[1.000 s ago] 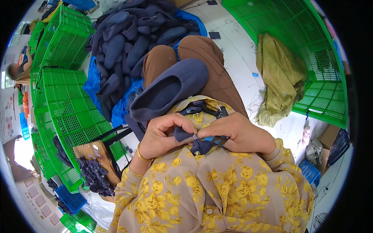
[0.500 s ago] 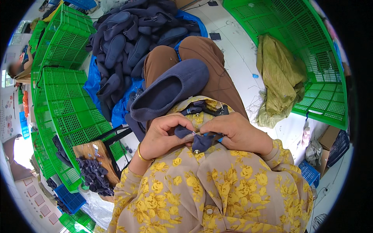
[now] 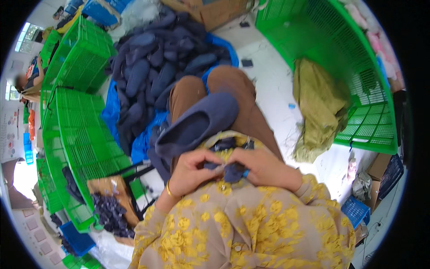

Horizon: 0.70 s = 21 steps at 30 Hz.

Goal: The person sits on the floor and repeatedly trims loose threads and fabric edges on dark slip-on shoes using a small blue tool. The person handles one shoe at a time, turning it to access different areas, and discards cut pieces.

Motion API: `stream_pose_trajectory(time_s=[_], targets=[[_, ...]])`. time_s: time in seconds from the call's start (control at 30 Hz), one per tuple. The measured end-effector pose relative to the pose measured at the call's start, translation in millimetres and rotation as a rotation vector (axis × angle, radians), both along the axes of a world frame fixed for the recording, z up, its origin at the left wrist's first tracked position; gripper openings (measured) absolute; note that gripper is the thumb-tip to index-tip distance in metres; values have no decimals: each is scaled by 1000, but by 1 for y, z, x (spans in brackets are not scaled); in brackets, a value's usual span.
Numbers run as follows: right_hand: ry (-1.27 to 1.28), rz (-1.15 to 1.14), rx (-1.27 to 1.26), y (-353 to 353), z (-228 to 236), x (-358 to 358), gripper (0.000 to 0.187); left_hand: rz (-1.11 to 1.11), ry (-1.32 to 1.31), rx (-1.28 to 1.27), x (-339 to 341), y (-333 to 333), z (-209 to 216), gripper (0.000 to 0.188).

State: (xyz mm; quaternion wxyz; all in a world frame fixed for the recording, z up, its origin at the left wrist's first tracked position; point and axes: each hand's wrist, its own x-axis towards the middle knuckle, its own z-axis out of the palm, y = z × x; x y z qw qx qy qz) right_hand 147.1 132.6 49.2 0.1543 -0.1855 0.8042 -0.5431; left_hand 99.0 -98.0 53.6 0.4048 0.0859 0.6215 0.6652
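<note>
A small navy fabric bow (image 3: 234, 173) is pinched between my two hands, close in front of my chest. My left hand (image 3: 192, 170) is closed on one side of the bow, thumb and forefinger together. On the other side my right hand (image 3: 266, 167) grips it too, with a bit of blue showing at the fingers. Across my lap lies a navy slip-on shoe (image 3: 224, 110), opening up, its toe pointing to the far right. More dark fabric pieces (image 3: 224, 143) rest in my lap just beyond the hands. Motion blur hides the bow's finer detail.
A big heap of navy shoes (image 3: 152, 62) lies on a blue sheet (image 3: 223, 42) ahead. Green mesh crates (image 3: 89, 127) stand at left, another crate (image 3: 313, 31) at right beside an olive sack (image 3: 318, 107). Many navy bows (image 3: 109, 210) lie by a wooden board (image 3: 120, 186). Someone (image 3: 36, 76) sits far left.
The view has tilted up slightly, so the scene sits lower in the picture. Both hands still pinch the bow, drawn closer together around it. The shoe stays on my lap.
</note>
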Motion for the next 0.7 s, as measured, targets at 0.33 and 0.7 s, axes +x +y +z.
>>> stream_pose_trajectory(time_s=[0.33, 0.7], targets=[[243, -268, -6, 14, -6, -12, 29, 213, 82, 52, -5, 12, -2, 10], [496, -249, 80, -5, -13, -15, 37, 202, 170, 43, -5, 26, -6, 12]])
